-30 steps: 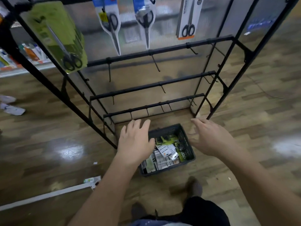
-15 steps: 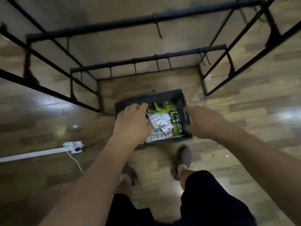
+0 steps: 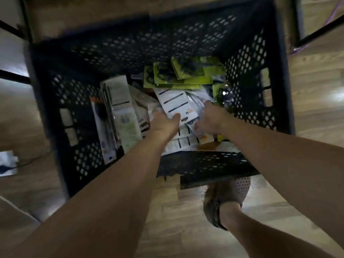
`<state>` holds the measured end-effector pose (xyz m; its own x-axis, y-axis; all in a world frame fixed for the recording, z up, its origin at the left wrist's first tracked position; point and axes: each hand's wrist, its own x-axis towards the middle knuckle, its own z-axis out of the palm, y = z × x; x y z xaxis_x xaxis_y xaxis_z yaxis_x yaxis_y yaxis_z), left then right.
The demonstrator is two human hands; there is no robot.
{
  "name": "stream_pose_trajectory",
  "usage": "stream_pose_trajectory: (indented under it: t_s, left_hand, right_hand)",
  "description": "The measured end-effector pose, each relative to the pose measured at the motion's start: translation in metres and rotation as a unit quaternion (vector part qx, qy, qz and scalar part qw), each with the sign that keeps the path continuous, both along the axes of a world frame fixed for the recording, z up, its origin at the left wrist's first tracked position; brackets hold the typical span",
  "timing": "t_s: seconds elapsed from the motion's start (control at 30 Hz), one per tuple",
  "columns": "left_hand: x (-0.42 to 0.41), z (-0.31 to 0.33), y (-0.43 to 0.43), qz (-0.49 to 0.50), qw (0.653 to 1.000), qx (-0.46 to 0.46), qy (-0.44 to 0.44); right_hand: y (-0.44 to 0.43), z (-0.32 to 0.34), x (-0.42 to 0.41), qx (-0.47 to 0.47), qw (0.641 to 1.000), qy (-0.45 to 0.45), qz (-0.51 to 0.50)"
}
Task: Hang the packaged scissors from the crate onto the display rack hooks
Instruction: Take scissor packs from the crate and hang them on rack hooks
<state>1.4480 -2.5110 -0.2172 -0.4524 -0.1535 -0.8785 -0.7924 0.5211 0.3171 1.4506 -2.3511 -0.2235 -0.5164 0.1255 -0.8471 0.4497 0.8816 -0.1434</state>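
While the person is bending low over the black perforated crate point(image 3: 61, 101), both bare arms are reaching down inside it. The crate is sitting on the wooden floor point(image 3: 316, 75), and the packaged scissors point(image 3: 128, 127) are lying in a loose heap across its bottom. Long white packs are leaning along the left side, and green packs point(image 3: 178, 76) are stacking up against the far wall.

The left hand point(image 3: 163, 122) is lying fairly flat on the heap, fingers stretched forward. Its thumb is pressing down on the near end of a white card pack point(image 3: 173, 100) that is resting on top in the middle. The right hand point(image 3: 211, 118) is touching the same pack from the other side, just beside the left hand, fingers pointing down into the pile. Motion blur is smearing that hand, so I cannot tell whether it is closing on anything.

Black rack bars point(image 3: 316, 33) are showing at the upper corners, beyond the crate. A foot in a grey perforated shoe point(image 3: 225, 198) is standing just in front of the crate's near wall.
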Motion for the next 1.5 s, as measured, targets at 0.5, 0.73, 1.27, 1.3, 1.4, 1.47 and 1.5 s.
stream_pose_trajectory:
  t_s: [0.5,0.73,1.27,1.3,1.4,1.47,1.5]
  left_hand:
    - [0.014,0.216,-0.012,0.199,0.959,0.2,0.015]
    - [-0.003,0.491,-0.032,0.142,0.921,0.359,0.057]
    - [-0.021,0.926,-0.057,-0.051,0.843,0.098,0.526]
    - [-0.016,0.94,-0.055,-0.037,0.832,0.106,0.543]
    - [-0.005,0.968,-0.048,0.054,0.806,0.154,0.569]
    - [0.0,0.98,-0.042,0.118,0.792,0.192,0.568]
    - [0.004,0.984,-0.04,0.142,0.785,0.219,0.562]
  right_hand:
    - [0.028,0.211,0.046,-0.135,0.936,0.024,-0.325]
    - [0.052,0.504,0.053,-0.208,0.91,0.115,-0.339]
    - [0.064,0.898,0.069,-0.335,0.72,0.504,-0.34]
    - [0.068,0.905,0.066,-0.385,0.69,0.469,-0.395]
    - [0.074,0.928,0.055,-0.499,0.639,0.35,-0.469]
    - [0.072,0.944,0.047,-0.582,0.594,0.294,-0.471]
    - [0.071,0.952,0.044,-0.617,0.569,0.276,-0.469]
